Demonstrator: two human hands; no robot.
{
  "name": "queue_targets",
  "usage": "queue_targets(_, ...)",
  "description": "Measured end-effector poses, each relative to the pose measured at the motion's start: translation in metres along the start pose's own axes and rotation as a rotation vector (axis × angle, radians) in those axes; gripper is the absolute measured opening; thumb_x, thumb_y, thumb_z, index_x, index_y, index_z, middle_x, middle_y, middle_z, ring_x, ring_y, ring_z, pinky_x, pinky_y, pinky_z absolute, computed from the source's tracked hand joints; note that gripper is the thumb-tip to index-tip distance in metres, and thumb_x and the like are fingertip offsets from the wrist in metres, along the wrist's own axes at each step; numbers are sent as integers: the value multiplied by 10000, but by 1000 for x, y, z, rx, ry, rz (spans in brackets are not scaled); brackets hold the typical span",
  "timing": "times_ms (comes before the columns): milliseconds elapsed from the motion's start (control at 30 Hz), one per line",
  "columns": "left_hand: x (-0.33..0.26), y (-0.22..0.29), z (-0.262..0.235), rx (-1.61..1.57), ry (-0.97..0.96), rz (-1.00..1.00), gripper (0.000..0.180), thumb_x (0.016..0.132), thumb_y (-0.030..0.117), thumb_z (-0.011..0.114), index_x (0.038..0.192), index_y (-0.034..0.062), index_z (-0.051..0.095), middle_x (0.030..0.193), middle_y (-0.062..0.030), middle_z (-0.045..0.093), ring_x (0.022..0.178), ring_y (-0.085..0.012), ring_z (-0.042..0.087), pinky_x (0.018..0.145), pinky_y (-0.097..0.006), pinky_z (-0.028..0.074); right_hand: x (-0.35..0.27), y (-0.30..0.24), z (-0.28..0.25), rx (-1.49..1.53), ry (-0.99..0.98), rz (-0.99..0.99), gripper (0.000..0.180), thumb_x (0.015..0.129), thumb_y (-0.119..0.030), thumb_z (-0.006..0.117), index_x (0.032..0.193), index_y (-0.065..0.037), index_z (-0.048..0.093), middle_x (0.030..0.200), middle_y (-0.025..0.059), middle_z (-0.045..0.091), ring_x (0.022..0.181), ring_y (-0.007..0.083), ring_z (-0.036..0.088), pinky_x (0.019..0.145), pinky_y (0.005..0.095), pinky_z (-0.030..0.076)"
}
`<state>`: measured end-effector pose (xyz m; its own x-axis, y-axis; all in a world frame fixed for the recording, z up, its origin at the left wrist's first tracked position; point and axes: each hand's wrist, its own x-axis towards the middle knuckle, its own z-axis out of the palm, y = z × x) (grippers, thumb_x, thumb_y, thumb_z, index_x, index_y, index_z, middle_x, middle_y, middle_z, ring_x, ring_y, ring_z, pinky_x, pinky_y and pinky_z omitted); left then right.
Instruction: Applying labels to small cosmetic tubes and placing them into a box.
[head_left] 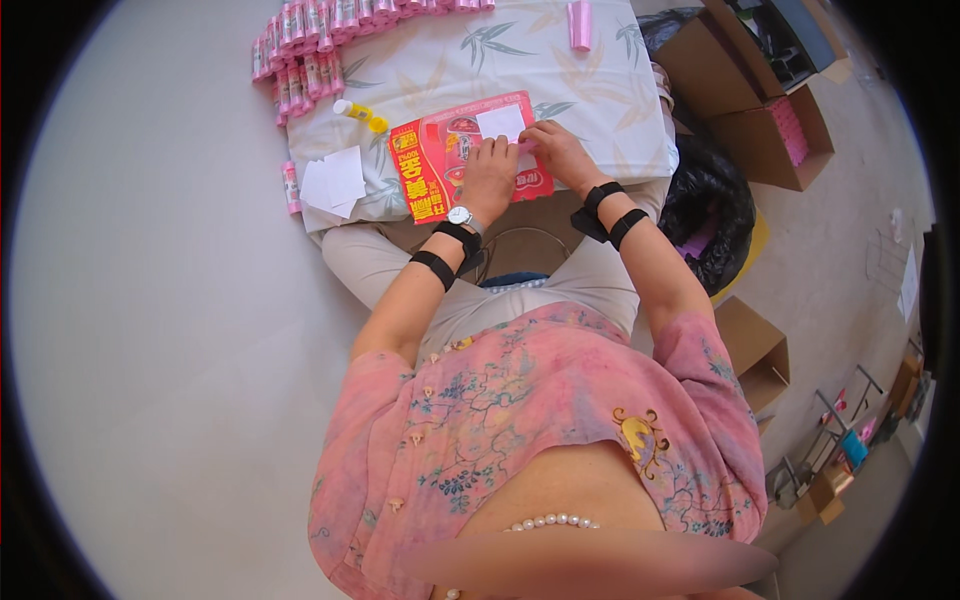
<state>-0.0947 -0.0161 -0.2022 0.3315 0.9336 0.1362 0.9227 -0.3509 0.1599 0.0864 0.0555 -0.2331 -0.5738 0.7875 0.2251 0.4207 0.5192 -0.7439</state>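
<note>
A red printed cardboard sheet (433,180) lies at the table's near edge under both my hands. My left hand (490,175) is closed, its fingers pressed together over a piece of pink plastic (526,147) that is mostly hidden. From the right, my right hand (556,150) pinches the same pink piece with bent fingers. Just beyond the fingertips, a white paper slip (500,123) rests on the sheet. An uncapped yellow and white glue stick (356,111) lies left of the sheet. Nearer to me is a loose stack of white paper slips (335,182).
Many pink rolls (322,28) are piled at the table's far left. One pink roll (580,26) stands at the far right, another (291,187) at the left edge. Right of the table are cardboard boxes (775,135) and a black plastic bag (715,205).
</note>
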Motion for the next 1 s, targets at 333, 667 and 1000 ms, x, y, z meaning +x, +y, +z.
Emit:
queue_targets(333,10,2,3,-96,26,-56,330,767,122,720,1066,55,597,1088,-117,605,1049,-304,600,869,-432,504,-2,1,1,-1,2,9,341,800,104,650,1106,-45,669,1086,139,663,1062,355,628,914,421,543)
queue_targets(667,-10,-15,8,-215,196,-51,221,817,83,726,1003,32,618,1157,-119,636,1056,-337,605,922,-455,499,-1,2,2,20,8,-7,299,812,64,658,1077,-73,672,1078,109,672,1056,332,635,911,411,545)
queue_targets(1000,-4,-27,10,-386,223,-178,175,831,91,752,913,71,598,907,-107,634,903,-330,625,794,-446,500,-1,6,1,37,-49,4,264,863,41,633,1105,-57,672,1122,115,673,1086,328,627,951,399,531)
